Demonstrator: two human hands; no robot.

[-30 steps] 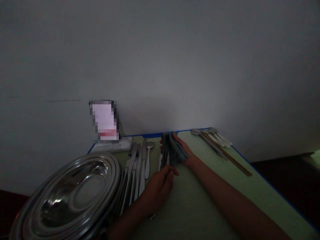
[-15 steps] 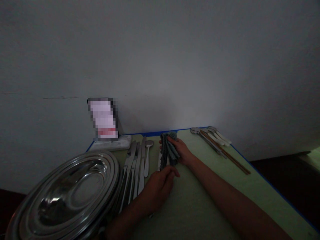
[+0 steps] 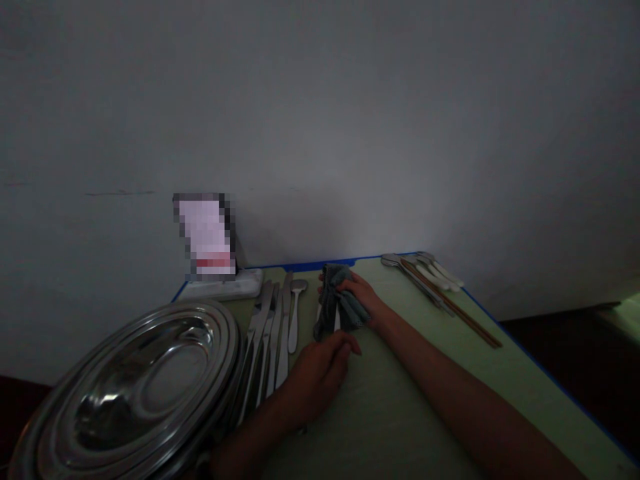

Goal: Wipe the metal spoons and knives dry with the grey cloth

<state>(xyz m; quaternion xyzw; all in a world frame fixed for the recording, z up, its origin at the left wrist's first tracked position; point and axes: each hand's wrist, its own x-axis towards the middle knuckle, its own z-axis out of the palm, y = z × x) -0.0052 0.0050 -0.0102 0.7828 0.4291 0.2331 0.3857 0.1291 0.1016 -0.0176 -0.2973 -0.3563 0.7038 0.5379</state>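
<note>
My right hand [image 3: 363,297] is closed around a dark grey-green cloth [image 3: 334,300], which is folded over a piece of silver cutlery [image 3: 337,321]. My left hand [image 3: 325,370] grips the lower end of that cutlery, just below the cloth. Its head is hidden in the cloth, so I cannot tell its kind. Left of my hands lies a spoon [image 3: 294,320] beside a row of several table knives [image 3: 265,333], handles toward me. Another pale strip of metal shows partly at the cloth's left edge.
Shiny steel plates [image 3: 220,333] are stacked at the left front. Behind them a phone [image 3: 207,233] leans upright on a white block [image 3: 225,287]. Spoons [image 3: 391,261] and brown chopsticks [image 3: 450,303] lie at the right. A grey wall [image 3: 320,133] borders the table's back edge.
My right hand has shifted slightly, and the cloth now spreads wider to the right, baring more of the cutlery between the hands. My left hand keeps its place and grip.
</note>
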